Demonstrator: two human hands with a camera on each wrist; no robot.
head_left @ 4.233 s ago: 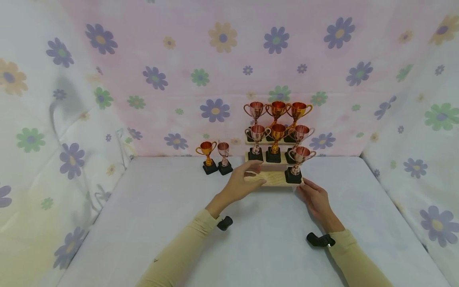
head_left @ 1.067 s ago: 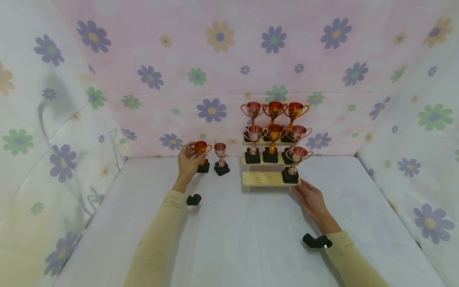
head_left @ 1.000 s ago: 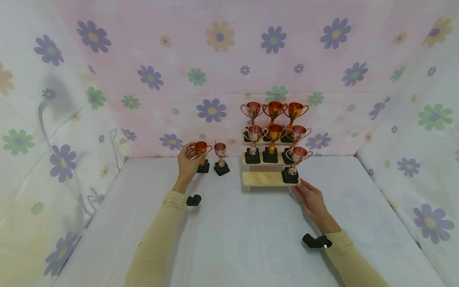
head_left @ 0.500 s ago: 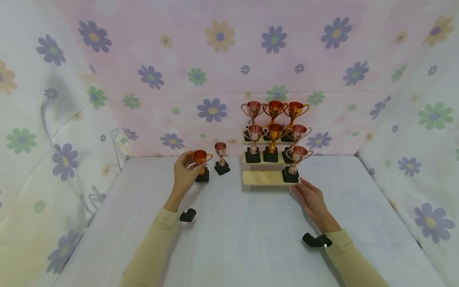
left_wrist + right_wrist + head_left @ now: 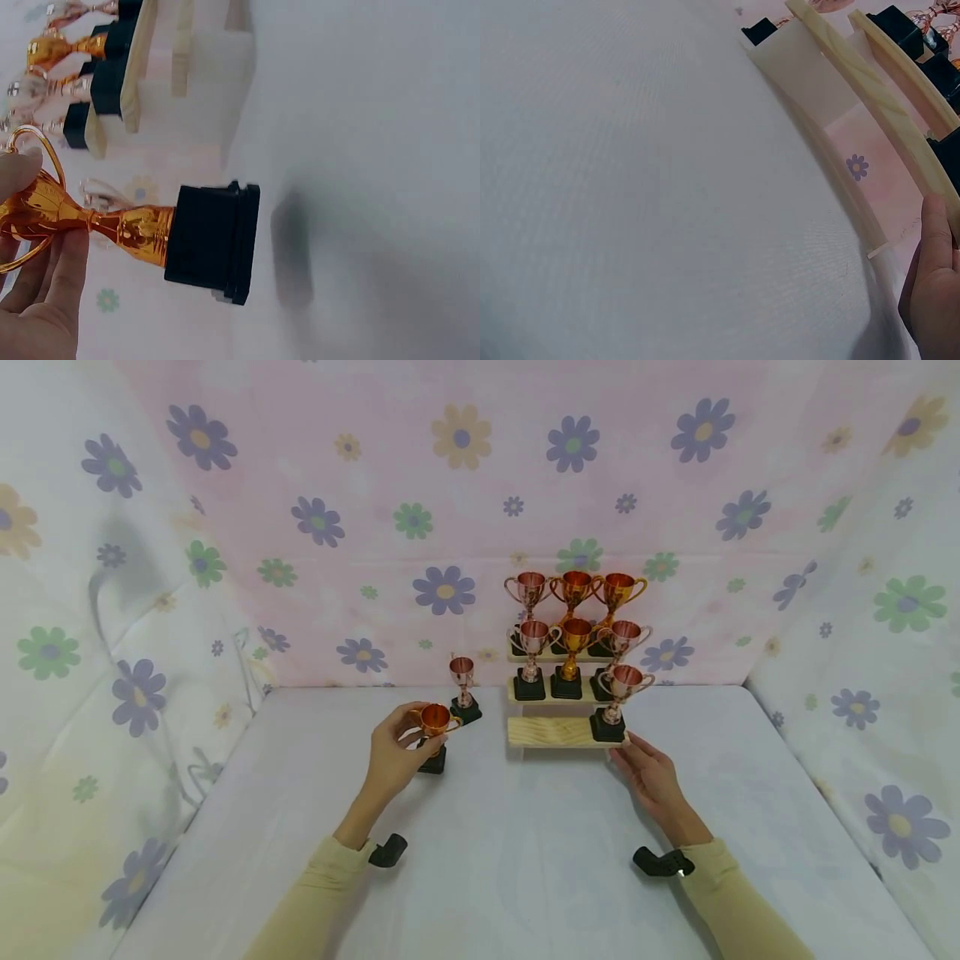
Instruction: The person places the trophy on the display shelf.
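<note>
My left hand [image 5: 392, 752] grips a small gold trophy [image 5: 435, 720] by its cup, thumb on one side and fingers on the other. In the left wrist view its black square base [image 5: 211, 241] hangs above the table, apart from its shadow. Behind it a rose-gold trophy [image 5: 462, 673] stands on the table. My right hand [image 5: 656, 781] holds the right end of the lowest step of a three-step wooden display shelf [image 5: 551, 732]. A rose-gold trophy [image 5: 621, 683] stands at that step's right end. In the right wrist view a finger [image 5: 934, 232] lies against the board's edge.
Gold and rose-gold trophies [image 5: 576, 639] stand in rows on the middle and top steps, close together. The white table [image 5: 510, 860] spreads in front of the shelf. Flower-patterned cloth [image 5: 360, 527] hangs behind and at both sides.
My left hand left the shelf's lowest step, took the gold trophy beside the rose-gold one, and brought it up off the table towards me. My right hand stays at the shelf's end.
</note>
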